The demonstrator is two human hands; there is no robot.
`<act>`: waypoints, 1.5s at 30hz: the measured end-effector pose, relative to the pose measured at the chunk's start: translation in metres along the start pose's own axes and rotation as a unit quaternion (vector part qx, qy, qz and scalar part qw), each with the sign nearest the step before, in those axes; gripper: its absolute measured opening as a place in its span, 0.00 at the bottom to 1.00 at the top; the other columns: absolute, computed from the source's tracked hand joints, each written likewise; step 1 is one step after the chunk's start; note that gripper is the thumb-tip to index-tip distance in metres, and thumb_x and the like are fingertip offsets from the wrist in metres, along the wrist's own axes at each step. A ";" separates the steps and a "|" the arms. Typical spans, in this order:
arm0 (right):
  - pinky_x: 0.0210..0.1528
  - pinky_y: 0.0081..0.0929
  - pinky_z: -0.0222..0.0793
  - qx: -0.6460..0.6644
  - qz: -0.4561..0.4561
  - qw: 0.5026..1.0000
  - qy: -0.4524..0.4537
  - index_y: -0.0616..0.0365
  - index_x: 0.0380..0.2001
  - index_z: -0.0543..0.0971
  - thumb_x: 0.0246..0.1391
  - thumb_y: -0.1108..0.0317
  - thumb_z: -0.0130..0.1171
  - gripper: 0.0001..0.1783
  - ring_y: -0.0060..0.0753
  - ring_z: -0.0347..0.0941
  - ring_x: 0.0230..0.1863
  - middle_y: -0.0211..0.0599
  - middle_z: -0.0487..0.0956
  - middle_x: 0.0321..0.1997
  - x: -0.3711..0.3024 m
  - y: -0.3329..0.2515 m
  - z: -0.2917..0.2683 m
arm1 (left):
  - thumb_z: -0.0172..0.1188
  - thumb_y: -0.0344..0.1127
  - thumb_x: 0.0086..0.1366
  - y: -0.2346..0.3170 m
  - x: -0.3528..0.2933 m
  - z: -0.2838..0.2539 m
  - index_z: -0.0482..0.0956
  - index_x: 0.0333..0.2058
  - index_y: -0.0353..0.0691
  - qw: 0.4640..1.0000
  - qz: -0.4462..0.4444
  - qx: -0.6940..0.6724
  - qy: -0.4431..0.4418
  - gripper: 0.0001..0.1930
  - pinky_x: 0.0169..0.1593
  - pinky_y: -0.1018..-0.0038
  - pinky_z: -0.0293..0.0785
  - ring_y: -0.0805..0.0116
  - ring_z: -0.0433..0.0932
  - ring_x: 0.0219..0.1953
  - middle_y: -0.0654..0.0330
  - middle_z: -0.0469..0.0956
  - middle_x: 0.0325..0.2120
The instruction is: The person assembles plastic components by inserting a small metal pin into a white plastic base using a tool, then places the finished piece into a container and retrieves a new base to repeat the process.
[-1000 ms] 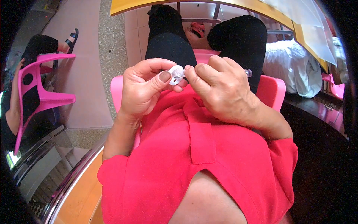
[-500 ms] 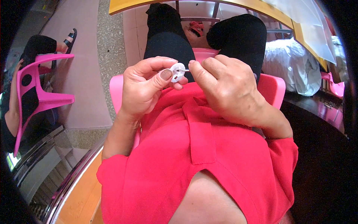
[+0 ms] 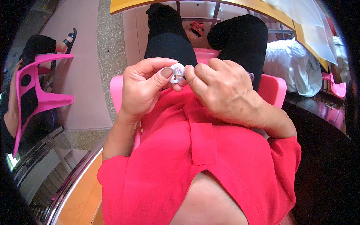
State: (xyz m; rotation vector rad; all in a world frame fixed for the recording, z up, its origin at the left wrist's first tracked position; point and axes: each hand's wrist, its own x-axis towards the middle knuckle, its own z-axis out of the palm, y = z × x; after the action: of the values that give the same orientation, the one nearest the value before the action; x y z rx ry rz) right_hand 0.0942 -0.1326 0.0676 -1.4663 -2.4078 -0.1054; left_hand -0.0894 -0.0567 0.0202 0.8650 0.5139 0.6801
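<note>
My left hand (image 3: 141,87) pinches a small round white plastic piece (image 3: 176,69) between thumb and fingers, above my lap. Slots show in its face, which is turned toward my right hand (image 3: 228,83). That hand is closed around a screwdriver (image 3: 251,76), whose clear handle end sticks out past the far side of my fist. Its thin metal shaft reaches across to the white piece, with the tip at a lower slot. My fingers cover most of the handle.
I sit on a pink chair (image 3: 275,90). Ahead is a yellow-edged table (image 3: 240,8) with a translucent sheet over its corner. White bags (image 3: 292,67) stand at the right. Another person sits on a pink chair (image 3: 45,98) at the left.
My right hand has turned, bringing the clear handle end into sight. The shaft's tip has shifted lower on the white piece, which has tilted slightly. My left hand has barely moved.
</note>
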 end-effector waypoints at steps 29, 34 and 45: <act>0.20 0.36 0.70 0.052 -0.042 0.985 -0.157 0.65 0.21 0.75 0.49 0.67 0.50 0.11 0.41 0.76 0.20 0.47 0.76 0.18 -0.001 0.005 0.002 | 0.57 0.23 0.61 -0.011 0.002 0.003 0.79 0.35 0.27 0.994 -0.054 0.093 0.028 0.06 0.32 0.80 0.77 0.73 0.79 0.26 0.54 0.80 0.27; 0.24 0.34 0.73 0.079 0.045 0.991 -0.103 0.62 0.32 0.73 0.50 0.68 0.49 0.09 0.42 0.77 0.26 0.45 0.76 0.27 -0.008 0.014 -0.007 | 0.54 0.28 0.65 -0.007 0.006 -0.001 0.76 0.41 0.27 0.998 -0.045 -0.028 -0.020 0.10 0.33 0.74 0.80 0.60 0.81 0.32 0.48 0.79 0.33; 0.25 0.32 0.70 0.084 0.060 0.993 -0.057 0.64 0.33 0.72 0.41 0.73 0.58 0.13 0.39 0.73 0.25 0.39 0.72 0.22 -0.011 0.017 -0.012 | 0.51 0.31 0.66 -0.006 0.007 0.001 0.74 0.43 0.28 0.999 -0.038 -0.023 -0.030 0.12 0.35 0.71 0.79 0.57 0.81 0.33 0.45 0.79 0.35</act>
State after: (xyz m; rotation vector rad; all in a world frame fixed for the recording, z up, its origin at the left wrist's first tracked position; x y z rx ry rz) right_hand 0.1165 -0.1368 0.0734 -1.5704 -2.3430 0.2077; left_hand -0.0818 -0.0546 0.0143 0.8166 0.4735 0.5923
